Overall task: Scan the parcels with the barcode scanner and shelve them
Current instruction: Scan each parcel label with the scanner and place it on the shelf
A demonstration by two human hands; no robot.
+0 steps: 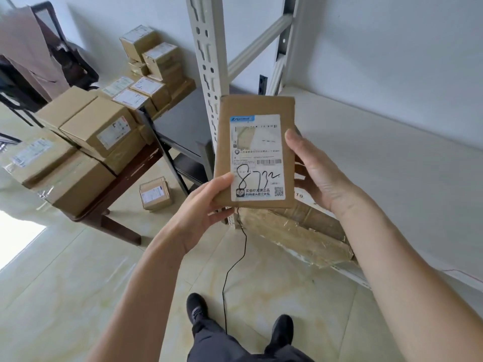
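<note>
A flat brown cardboard parcel (254, 108) with a white shipping label marked 8732 is held upright in front of me, beside the white shelf board (392, 165). My left hand (206, 202) grips its lower left corner, thumb on the front. My right hand (316, 171) holds its right edge, thumb on the front and fingers behind. No barcode scanner is visible; a thin black cable (235, 259) hangs down from below the parcel to the floor.
The grey metal shelf upright (206, 61) stands just left of the parcel. A taped cardboard box (295, 233) sits on the lower shelf. Several boxed parcels (96, 131) are stacked on a dark table (125, 178) at left; one small box (154, 193) lies on the tiled floor.
</note>
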